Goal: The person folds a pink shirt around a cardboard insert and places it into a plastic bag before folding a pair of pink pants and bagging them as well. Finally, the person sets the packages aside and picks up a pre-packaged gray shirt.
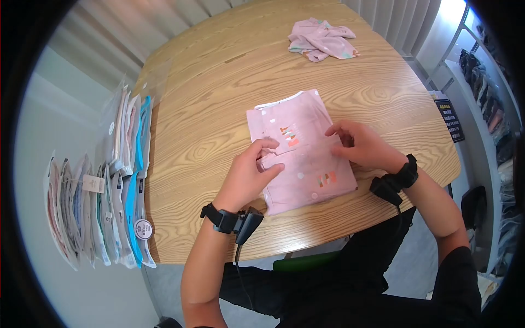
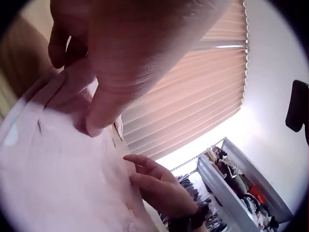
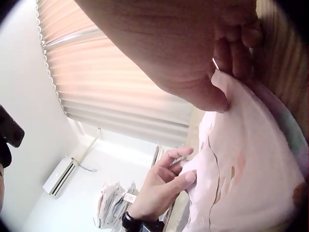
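Note:
A pink garment [image 1: 306, 164] with white dots and small printed figures lies folded flat near the table's front edge. At its left side, my left hand [image 1: 240, 177] has curled fingers and the thumb resting over the cloth. My right hand [image 1: 369, 147] grips the right side, fingers bent and thumb on the fabric. In the left wrist view the thumb lies on the pink cloth [image 2: 58, 169]; the fingertips are partly hidden. The right wrist view has the cloth [image 3: 246, 145] rising between right thumb and fingers.
A crumpled pink garment [image 1: 321, 41] lies at the table's far right. Bagged clothes [image 1: 128, 131] stand in a row along the left edge of the wooden table [image 1: 191, 109]. Shelves [image 1: 470, 93] with packed clothes are at the right.

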A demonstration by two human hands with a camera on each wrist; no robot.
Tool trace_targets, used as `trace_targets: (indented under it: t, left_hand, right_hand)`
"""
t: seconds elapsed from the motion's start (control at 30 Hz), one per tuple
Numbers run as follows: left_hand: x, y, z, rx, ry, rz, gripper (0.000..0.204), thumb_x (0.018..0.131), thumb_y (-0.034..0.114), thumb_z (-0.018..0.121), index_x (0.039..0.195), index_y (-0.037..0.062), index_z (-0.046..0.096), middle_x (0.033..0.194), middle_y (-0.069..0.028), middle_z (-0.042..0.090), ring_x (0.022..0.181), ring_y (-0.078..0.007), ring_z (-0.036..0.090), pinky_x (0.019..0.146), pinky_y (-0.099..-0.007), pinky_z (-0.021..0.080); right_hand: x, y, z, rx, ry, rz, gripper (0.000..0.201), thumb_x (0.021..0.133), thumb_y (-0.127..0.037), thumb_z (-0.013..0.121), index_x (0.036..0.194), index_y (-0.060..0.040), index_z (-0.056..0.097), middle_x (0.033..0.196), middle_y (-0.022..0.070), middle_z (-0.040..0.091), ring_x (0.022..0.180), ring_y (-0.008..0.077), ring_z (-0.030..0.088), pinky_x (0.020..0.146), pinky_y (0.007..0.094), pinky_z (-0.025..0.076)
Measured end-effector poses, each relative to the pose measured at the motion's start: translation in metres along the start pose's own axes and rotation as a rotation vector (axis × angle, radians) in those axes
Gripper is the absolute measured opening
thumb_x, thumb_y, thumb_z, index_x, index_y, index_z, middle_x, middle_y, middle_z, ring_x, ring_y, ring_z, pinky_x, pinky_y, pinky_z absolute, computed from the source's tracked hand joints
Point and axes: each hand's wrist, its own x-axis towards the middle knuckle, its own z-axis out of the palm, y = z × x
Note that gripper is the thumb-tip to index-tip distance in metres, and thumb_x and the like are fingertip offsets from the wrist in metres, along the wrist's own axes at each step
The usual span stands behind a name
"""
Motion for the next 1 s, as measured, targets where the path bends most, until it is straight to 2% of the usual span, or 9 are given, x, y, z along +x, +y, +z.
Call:
trace_targets:
  t: [0.17, 0.3, 0.37, 0.43, 0.57, 0.7, 0.8, 0.9, 1.0]
  left_hand:
    - [0.012, -0.013, -0.001, -0.362, -0.138, 0.229, 0.034, 0.087, 0.003, 0.071, 0.119, 0.0055, 0.060, 0.130, -0.0088, 0.061, 0.104, -0.0086, 0.059, 0.076, -0.0226, 0.047]
    - [0.018, -0.012, 0.001, -0.441, -0.136, 0.213, 0.036, 0.086, 0.005, 0.073, 0.120, 0.0056, 0.060, 0.125, -0.0061, 0.061, 0.100, -0.0093, 0.057, 0.078, -0.0238, 0.048]
    - [0.019, -0.009, 0.001, -0.195, -0.038, 0.070, 0.040, 0.083, 0.010, 0.077, 0.119, 0.0037, 0.060, 0.117, -0.0044, 0.062, 0.093, -0.0112, 0.055, 0.079, -0.0255, 0.048]
    - [0.017, -0.013, 0.004, -0.122, 0.070, 0.079, 0.042, 0.081, 0.013, 0.078, 0.118, 0.0031, 0.060, 0.112, -0.0034, 0.061, 0.089, -0.0112, 0.054, 0.079, -0.0254, 0.047]
    - [0.009, -0.024, 0.002, 0.097, 0.333, 0.138, 0.043, 0.078, 0.018, 0.082, 0.113, 0.0029, 0.061, 0.103, -0.0017, 0.059, 0.088, -0.0100, 0.051, 0.077, -0.0247, 0.047]
    - [-0.015, -0.027, -0.002, 0.136, 0.315, 0.139, 0.041, 0.081, 0.016, 0.079, 0.115, 0.0026, 0.059, 0.102, -0.0016, 0.058, 0.090, -0.0098, 0.051, 0.078, -0.0237, 0.047]
    - [-0.022, -0.031, -0.003, -0.201, 0.159, -0.013, 0.043, 0.082, 0.013, 0.078, 0.117, 0.0027, 0.055, 0.106, -0.0043, 0.055, 0.091, -0.0111, 0.054, 0.082, -0.0260, 0.048]
    - [-0.015, -0.039, -0.017, -0.594, 0.326, -0.152, 0.033, 0.088, 0.004, 0.067, 0.117, 0.0028, 0.053, 0.109, -0.0044, 0.057, 0.096, -0.0110, 0.055, 0.085, -0.0245, 0.049]
    - [0.000, -0.071, -0.031, -0.844, 0.481, -0.081, 0.025, 0.092, 0.006, 0.063, 0.115, 0.0064, 0.055, 0.107, -0.0046, 0.061, 0.099, -0.0124, 0.058, 0.086, -0.0279, 0.049]
  right_hand:
    - [-0.001, 0.002, 0.001, 0.119, -0.012, -0.011, 0.031, 0.084, -0.008, 0.069, 0.112, 0.0008, 0.061, 0.082, 0.0011, 0.055, 0.073, 0.0086, 0.053, 0.068, 0.0246, 0.047]
    - [0.000, 0.007, 0.000, 0.229, 0.007, -0.006, 0.032, 0.085, -0.008, 0.069, 0.114, 0.0006, 0.061, 0.084, 0.0014, 0.057, 0.074, 0.0082, 0.053, 0.069, 0.0245, 0.048]
    - [0.000, 0.008, 0.004, 0.160, 0.057, -0.002, 0.032, 0.084, -0.009, 0.070, 0.113, 0.0008, 0.061, 0.085, 0.0019, 0.058, 0.075, 0.0084, 0.054, 0.070, 0.0248, 0.048]
    - [-0.001, 0.007, 0.005, 0.090, 0.113, 0.002, 0.032, 0.084, -0.009, 0.070, 0.113, 0.0010, 0.061, 0.086, 0.0024, 0.058, 0.076, 0.0087, 0.054, 0.070, 0.0250, 0.048]
    - [-0.005, 0.006, 0.006, 0.054, 0.128, 0.010, 0.043, 0.082, -0.008, 0.072, 0.121, 0.0016, 0.056, 0.102, 0.0076, 0.058, 0.077, 0.0105, 0.055, 0.072, 0.0254, 0.049]
    - [-0.013, 0.006, 0.006, 0.106, 0.205, -0.013, 0.053, 0.082, -0.008, 0.073, 0.129, 0.0008, 0.049, 0.119, 0.0108, 0.054, 0.086, 0.0120, 0.058, 0.075, 0.0261, 0.051]
    - [-0.014, 0.017, 0.001, 0.254, 0.226, 0.017, 0.048, 0.085, -0.006, 0.070, 0.128, -0.0001, 0.050, 0.122, 0.0106, 0.053, 0.092, 0.0136, 0.059, 0.078, 0.0277, 0.051]
    - [-0.006, 0.028, -0.014, 0.475, 0.300, 0.087, 0.042, 0.088, -0.006, 0.066, 0.126, -0.0012, 0.051, 0.122, 0.0098, 0.055, 0.096, 0.0139, 0.060, 0.080, 0.0291, 0.051]
    - [0.010, 0.042, -0.038, 0.762, 0.404, 0.163, 0.036, 0.090, -0.006, 0.063, 0.125, -0.0025, 0.053, 0.116, 0.0106, 0.060, 0.098, 0.0165, 0.062, 0.082, 0.0310, 0.053]
